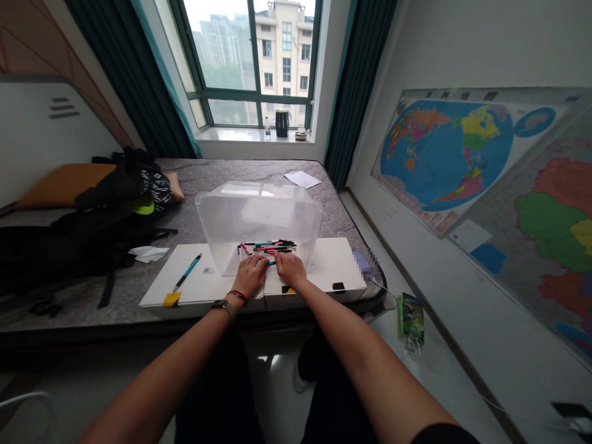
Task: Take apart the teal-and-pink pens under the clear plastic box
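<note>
Leaning over the grey mattress (222,176), you face a clear plastic bin (259,213) resting on two white card panels (203,277). A nudge could slide this light bin, since the smooth panels offer little grip. A bundle of pens (267,248) lies at its near wall, though it is hard to tell whether inside or just in front. Your left hand (250,275) and right hand (290,269) rest at the pens' near ends, fingers (259,264) together; whether they clamp anything is hidden. Uneven pressure could scatter the pens. A loose teal pen (187,272) could roll off the left panel.
</note>
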Demonstrator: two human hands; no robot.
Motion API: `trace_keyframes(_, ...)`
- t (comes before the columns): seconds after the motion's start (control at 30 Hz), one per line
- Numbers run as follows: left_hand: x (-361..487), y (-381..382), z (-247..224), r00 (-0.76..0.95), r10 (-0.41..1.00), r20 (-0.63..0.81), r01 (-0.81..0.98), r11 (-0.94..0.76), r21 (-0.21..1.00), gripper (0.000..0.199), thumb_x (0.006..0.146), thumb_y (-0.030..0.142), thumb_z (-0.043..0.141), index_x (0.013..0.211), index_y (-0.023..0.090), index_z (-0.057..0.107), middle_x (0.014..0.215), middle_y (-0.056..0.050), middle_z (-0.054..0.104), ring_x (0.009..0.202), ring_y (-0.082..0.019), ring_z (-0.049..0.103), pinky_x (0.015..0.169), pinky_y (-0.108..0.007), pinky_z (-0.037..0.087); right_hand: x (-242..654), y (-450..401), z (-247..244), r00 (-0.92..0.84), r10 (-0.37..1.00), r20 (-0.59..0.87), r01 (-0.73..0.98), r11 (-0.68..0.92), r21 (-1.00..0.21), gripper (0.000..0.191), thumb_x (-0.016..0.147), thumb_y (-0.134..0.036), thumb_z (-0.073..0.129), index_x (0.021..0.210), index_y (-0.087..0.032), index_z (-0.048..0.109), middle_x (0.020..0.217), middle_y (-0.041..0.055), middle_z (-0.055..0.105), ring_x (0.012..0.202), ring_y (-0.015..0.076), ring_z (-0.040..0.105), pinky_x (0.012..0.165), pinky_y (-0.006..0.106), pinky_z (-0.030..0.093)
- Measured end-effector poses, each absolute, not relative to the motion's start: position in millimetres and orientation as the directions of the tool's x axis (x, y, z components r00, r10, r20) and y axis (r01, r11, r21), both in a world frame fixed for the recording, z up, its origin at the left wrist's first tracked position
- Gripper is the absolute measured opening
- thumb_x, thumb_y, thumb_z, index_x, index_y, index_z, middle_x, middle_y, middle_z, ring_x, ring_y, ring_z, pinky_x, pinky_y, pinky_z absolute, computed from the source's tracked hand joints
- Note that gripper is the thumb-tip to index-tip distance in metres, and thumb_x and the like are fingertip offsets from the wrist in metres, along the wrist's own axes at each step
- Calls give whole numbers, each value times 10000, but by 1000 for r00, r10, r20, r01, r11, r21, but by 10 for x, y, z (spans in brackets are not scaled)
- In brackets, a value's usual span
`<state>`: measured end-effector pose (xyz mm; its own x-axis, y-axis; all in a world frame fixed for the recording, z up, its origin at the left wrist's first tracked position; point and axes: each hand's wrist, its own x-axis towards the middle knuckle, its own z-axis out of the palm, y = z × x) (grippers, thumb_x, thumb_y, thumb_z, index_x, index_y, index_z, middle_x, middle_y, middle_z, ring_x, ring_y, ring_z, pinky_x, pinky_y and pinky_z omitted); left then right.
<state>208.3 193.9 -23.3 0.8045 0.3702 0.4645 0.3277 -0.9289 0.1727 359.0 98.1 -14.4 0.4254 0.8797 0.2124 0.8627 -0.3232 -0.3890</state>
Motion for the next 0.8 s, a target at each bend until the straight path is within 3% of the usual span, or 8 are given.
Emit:
trace_keyframes(0.27,2217,1981,-206,832,361,422,367,-928,71,314,999,355,393,1146,189,615,1058,-125,658,1033,-277,572,876,-420,420,3607,986,-173,487,844,224,813,-345,-469,437,1048,-404,330,973,-189,703,933,105,728,851,214,649,769,287,405)
trace_keyframes(0.63,2189,1925,-306,786,416,457,424,-901,90,320,1020,349,360,1155,191,603,1023,-102,689,948,-260,616,786,-382,432,3878,1170,-177,480,869,123,654,-261,-710,540,1010,-523,387,775,-201,752,793,47,731,743,182,616,636,251,338)
trace_keyframes(0.8,2180,1897,-278,788,454,415,449,-886,117,330,1030,296,313,1173,197,595,1045,-99,701,944,-238,652,767,-346,450,3904,1181,-209,447,888,108,631,-227,-742,532,1009,-527,386,812,-200,757,794,37,720,762,178,606,653,238,356)
